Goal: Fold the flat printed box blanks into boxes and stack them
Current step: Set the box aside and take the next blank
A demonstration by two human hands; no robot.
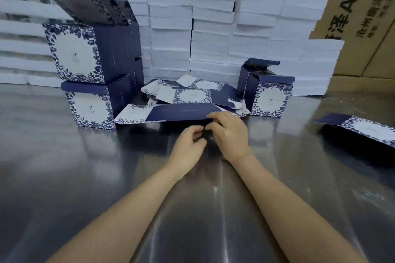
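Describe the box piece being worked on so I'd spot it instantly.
On the metal table, find the loose pile of flat blanks in the middle. The long blank lies just before it, right hand gripping its near edge; unlike its neighbours, it shows mostly plain navy.

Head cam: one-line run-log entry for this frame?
step: folding flat blank | right hand: pinches blank edge | left hand: at blank, grip unclear | folded boxes: stacked two high, left | loose blanks: heap behind

Shiny metal table [64, 177]; white flat boxes [213, 28] stacked in rows behind; brown printed cartons [363, 17] at back.
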